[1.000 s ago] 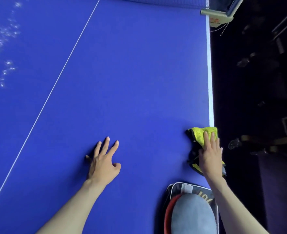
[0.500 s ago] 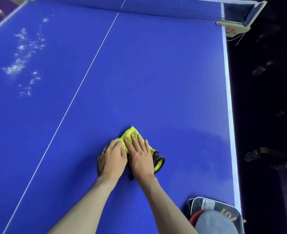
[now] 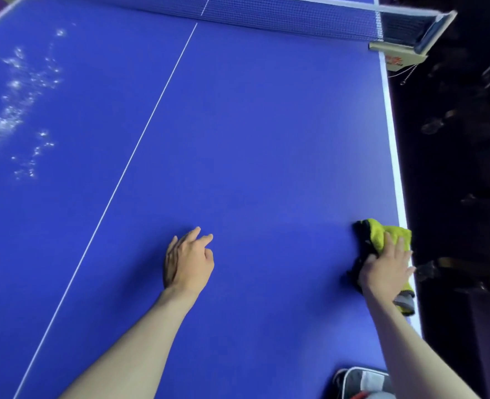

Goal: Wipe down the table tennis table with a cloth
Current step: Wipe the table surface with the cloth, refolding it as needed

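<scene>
Blue table-tennis bench (image 3: 267,139) fills the view. Landmark: white centre line (image 3: 140,139), running diagonally from lower left up to the net.

Left of the centre line: patch of wet droplets (image 3: 22,105), shiny and scattered, well apart from both hands. That half looks otherwise bare.

Just right of the centre line, low in the view: left hand (image 3: 187,262), bare forearm coming in from the bottom edge. Hand is released, holding nothing, fingers loosely extended and pointing toward the net, palm side down on or just above the bench; cannot tell if it presses on the surface. Dark shadow beneath it on its left side.

Far right of the centre line, at the bench's white side edge (image 3: 393,154): yellow-green cloth (image 3: 382,234) with a dark underside or trim, bunched up, lying on the bench with part of it overhanging the edge. Right hand (image 3: 385,269) lies on top of the cloth, fingers spread flat and pressing it down, so grasping the cloth against the bench rather than clenching it. A grey-dark corner of the cloth sticks out below the hand near the edge.

Far end, across the centre line's top: net (image 3: 281,15), blue mesh with a white top band, ending at a net post clamp (image 3: 399,50) on the right edge.

Bottom, right of the centre line and close to the right forearm: bag (image 3: 362,383), black with white piping, only partly in view, resting on the bench.

Beyond the side edge everything is dark; shapes there are too dim to tell.
</scene>
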A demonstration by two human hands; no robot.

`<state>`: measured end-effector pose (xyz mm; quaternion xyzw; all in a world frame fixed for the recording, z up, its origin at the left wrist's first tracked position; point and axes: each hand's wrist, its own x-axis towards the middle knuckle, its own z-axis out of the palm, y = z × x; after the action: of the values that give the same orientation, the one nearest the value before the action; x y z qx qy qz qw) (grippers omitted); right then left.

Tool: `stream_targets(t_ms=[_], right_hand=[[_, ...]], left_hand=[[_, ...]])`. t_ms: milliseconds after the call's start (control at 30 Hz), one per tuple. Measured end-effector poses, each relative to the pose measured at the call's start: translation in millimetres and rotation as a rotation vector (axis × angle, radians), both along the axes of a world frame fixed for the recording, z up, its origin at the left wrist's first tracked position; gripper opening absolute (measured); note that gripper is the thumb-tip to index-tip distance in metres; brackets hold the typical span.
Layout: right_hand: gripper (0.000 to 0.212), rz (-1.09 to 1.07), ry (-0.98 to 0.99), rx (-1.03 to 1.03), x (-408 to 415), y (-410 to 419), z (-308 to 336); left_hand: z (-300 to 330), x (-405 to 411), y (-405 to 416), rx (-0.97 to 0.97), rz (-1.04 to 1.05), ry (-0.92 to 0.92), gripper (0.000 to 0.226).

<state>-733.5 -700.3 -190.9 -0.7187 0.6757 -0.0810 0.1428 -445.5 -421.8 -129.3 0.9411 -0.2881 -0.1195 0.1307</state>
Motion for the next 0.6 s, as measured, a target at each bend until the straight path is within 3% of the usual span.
stream_targets(t_ms=[100, 300, 400, 467, 600], right_hand=[[0.070, -0.056, -0.080, -0.048, 76, 40, 1], [0.072, 0.656, -0.155, -0.164, 218, 187, -4], [0.072, 0.936, -0.157, -0.164, 207, 165, -6], [0.077, 0.923, -0.115, -0.151, 176, 123, -8], [0.083, 0.481, -0.060, -0.059, 77, 30, -8]], left_hand=[[3, 16, 7, -0.013, 0.037, -0.041, 0.032], [14, 41, 7, -0.050, 0.021, -0.169, 0.031], [17, 47, 0, -0.080, 0.028, -0.170, 0.031], [16, 47, -3, -0.090, 0.041, -0.126, 0.030], [11, 41, -7, -0.100, 0.044, -0.027, 0.029]])
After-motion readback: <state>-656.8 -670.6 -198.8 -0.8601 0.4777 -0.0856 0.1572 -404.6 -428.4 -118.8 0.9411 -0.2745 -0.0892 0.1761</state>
